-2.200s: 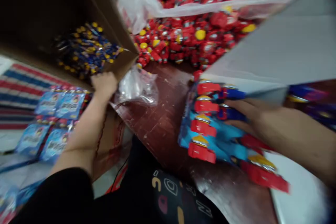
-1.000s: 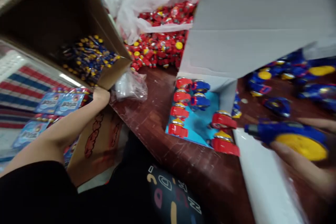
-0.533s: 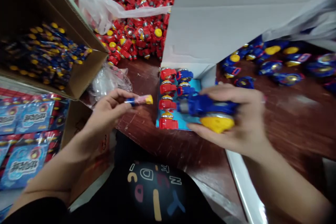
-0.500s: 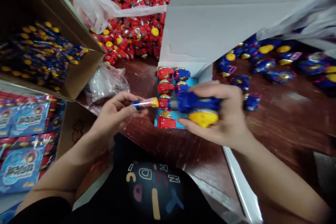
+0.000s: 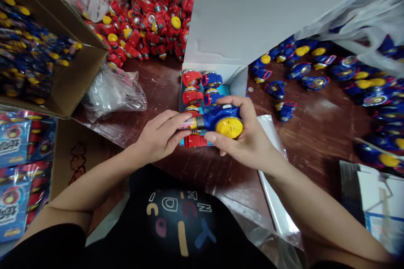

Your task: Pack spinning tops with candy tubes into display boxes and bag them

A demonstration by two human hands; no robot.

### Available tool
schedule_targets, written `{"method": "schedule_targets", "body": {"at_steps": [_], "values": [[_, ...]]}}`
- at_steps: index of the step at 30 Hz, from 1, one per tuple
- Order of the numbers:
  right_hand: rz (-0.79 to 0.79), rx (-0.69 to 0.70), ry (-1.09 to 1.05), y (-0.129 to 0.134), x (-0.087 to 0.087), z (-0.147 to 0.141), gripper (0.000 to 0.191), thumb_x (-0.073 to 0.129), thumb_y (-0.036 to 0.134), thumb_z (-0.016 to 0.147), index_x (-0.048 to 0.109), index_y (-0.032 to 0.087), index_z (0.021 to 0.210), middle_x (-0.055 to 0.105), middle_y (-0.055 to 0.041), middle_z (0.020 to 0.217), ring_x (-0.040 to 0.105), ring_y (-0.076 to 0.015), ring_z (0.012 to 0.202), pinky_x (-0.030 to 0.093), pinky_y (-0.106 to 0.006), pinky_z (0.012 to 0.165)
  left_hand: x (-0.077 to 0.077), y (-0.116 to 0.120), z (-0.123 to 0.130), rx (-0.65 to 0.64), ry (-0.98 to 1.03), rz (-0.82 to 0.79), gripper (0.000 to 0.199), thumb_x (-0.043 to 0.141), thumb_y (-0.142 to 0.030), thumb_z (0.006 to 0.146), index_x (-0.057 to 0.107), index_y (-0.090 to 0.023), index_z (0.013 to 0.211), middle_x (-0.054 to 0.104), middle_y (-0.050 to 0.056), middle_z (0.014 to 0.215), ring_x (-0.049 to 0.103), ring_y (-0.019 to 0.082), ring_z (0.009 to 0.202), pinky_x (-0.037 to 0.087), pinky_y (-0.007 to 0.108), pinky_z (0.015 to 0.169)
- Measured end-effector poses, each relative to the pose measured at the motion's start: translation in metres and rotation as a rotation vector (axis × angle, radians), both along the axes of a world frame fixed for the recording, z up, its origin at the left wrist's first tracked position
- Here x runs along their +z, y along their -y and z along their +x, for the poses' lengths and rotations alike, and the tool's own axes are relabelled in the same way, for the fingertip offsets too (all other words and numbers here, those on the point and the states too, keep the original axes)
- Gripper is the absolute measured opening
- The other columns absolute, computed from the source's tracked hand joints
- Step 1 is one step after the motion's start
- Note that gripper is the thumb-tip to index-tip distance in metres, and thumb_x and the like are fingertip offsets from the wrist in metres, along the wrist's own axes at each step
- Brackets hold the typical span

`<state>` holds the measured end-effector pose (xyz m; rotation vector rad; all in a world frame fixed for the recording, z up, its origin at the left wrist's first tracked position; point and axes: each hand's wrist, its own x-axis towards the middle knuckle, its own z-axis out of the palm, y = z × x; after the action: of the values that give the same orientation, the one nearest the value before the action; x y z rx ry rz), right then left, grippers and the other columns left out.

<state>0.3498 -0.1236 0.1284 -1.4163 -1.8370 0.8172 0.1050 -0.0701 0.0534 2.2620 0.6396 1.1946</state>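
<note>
My right hand [image 5: 249,132] is closed around a blue toy with a yellow dome [image 5: 229,127] and a grey neck pointing left. My left hand [image 5: 164,134] pinches a small tube with a yellow cap [image 5: 189,123], mostly covered by the fingers. The capped end meets the toy's grey neck; I cannot tell how far it sits inside. Below both hands stands an open display box [image 5: 226,90] with a light blue inside. Red toys [image 5: 192,96] line its left side, and blue toys [image 5: 212,80] are at its back right.
A carton [image 5: 85,80] of capped tubes is on the left, beside a crumpled clear bag [image 5: 115,92]. Red toys [image 5: 142,29] are heaped behind. Loose blue toys [image 5: 299,71] lie at right. A white plastic-wrapped stack [image 5: 274,176] lies near the table's front edge.
My hands have come together: the tube's capped end now meets the toy's neck, where a gap was before. The whole view has shifted slightly.
</note>
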Motion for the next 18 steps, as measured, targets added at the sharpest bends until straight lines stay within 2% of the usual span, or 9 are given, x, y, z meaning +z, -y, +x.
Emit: {"method": "schedule_targets", "body": {"at_steps": [1, 3, 5, 7, 9, 11, 13, 15, 18], "values": [[-0.006, 0.034, 0.024, 0.001, 0.003, 0.004, 0.089, 0.091, 0.052, 0.083, 0.043, 0.032, 0.155, 0.059, -0.0111, 0.151, 0.067, -0.0328, 0.134, 0.065, -0.051, 0.109, -0.001, -0.004, 0.001, -0.029, -0.012, -0.029, 0.032, 0.065, -0.020, 0.107, 0.065, -0.013, 0.138, 0.075, 0.012, 0.118, 0.071, 0.018, 0.103, 0.060, 0.029, 0.093], [0.086, 0.137, 0.152, 0.001, 0.012, 0.017, 0.112, 0.094, 0.053, 0.079, 0.031, 0.036, 0.169, 0.038, -0.0114, 0.175, 0.042, -0.0404, 0.161, 0.051, -0.059, 0.127, -0.001, -0.011, -0.001, -0.086, -0.025, -0.178, 0.027, 0.063, -0.025, 0.109, 0.067, -0.015, 0.133, 0.076, 0.009, 0.112, 0.071, 0.017, 0.098, 0.060, 0.027, 0.088], [0.220, 0.221, 0.337, 0.001, 0.024, 0.030, 0.107, 0.088, 0.037, 0.089, 0.023, 0.045, 0.174, 0.027, -0.0033, 0.182, 0.033, -0.0372, 0.167, 0.048, -0.058, 0.130, 0.003, -0.017, -0.003, -0.098, -0.024, -0.336, 0.025, 0.061, -0.031, 0.110, 0.070, -0.017, 0.128, 0.077, 0.007, 0.110, 0.072, 0.016, 0.095, 0.060, 0.027, 0.088], [0.296, 0.251, 0.464, 0.000, 0.033, 0.039, 0.093, 0.077, 0.025, 0.097, 0.027, 0.048, 0.173, 0.043, -0.0006, 0.175, 0.054, -0.0313, 0.154, 0.059, -0.050, 0.121, 0.007, -0.019, -0.004, -0.105, -0.024, -0.393, 0.026, 0.061, -0.034, 0.109, 0.072, -0.018, 0.126, 0.078, 0.007, 0.110, 0.072, 0.017, 0.094, 0.060, 0.028, 0.087], [0.278, 0.172, 0.476, 0.001, 0.036, 0.039, 0.075, 0.077, 0.033, 0.099, 0.045, 0.041, 0.167, 0.068, -0.0027, 0.153, 0.076, -0.0276, 0.124, 0.068, -0.044, 0.105, 0.009, -0.016, -0.002, -0.109, -0.042, -0.312, 0.028, 0.062, -0.034, 0.108, 0.072, -0.019, 0.129, 0.078, 0.008, 0.112, 0.072, 0.019, 0.096, 0.061, 0.031, 0.088], [0.165, 0.000, 0.390, 0.001, 0.035, 0.035, 0.051, 0.076, 0.047, 0.099, 0.069, 0.033, 0.148, 0.082, -0.0028, 0.123, 0.081, -0.0233, 0.093, 0.071, -0.038, 0.085, 0.011, -0.011, 0.001, -0.070, -0.076, -0.162, 0.030, 0.065, -0.034, 0.106, 0.072, -0.020, 0.132, 0.079, 0.009, 0.116, 0.073, 0.022, 0.101, 0.062, 0.036, 0.091], [0.034, -0.154, 0.260, 0.002, 0.034, 0.030, 0.038, 0.069, 0.052, 0.102, 0.079, 0.029, 0.131, 0.084, -0.0010, 0.102, 0.077, -0.0180, 0.074, 0.068, -0.032, 0.068, 0.012, -0.008, 0.004, -0.013, -0.115, -0.066, 0.032, 0.068, -0.034, 0.105, 0.072, -0.022, 0.134, 0.079, 0.010, 0.120, 0.074, 0.024, 0.105, 0.063, 0.040, 0.095], [-0.044, -0.185, 0.144, 0.005, 0.039, 0.032, 0.039, 0.069, 0.054, 0.102, 0.078, 0.030, 0.131, 0.083, -0.0004, 0.103, 0.077, -0.0174, 0.076, 0.068, -0.031, 0.066, 0.013, -0.009, 0.009, 0.017, -0.138, -0.061, 0.030, 0.067, -0.035, 0.105, 0.073, -0.025, 0.133, 0.079, 0.009, 0.121, 0.075, 0.026, 0.107, 0.063, 0.044, 0.099], [-0.019, -0.111, 0.185, 0.009, 0.060, 0.049, 0.056, 0.077, 0.055, 0.096, 0.068, 0.034, 0.147, 0.078, -0.0015, 0.131, 0.079, -0.0230, 0.102, 0.069, -0.043, 0.093, 0.011, -0.015, 0.016, 0.026, -0.169, -0.117, 0.048, 0.069, -0.051, 0.103, 0.067, -0.026, 0.144, 0.070, 0.012, 0.145, 0.063, 0.034, 0.139, 0.049, 0.055, 0.123]]}}
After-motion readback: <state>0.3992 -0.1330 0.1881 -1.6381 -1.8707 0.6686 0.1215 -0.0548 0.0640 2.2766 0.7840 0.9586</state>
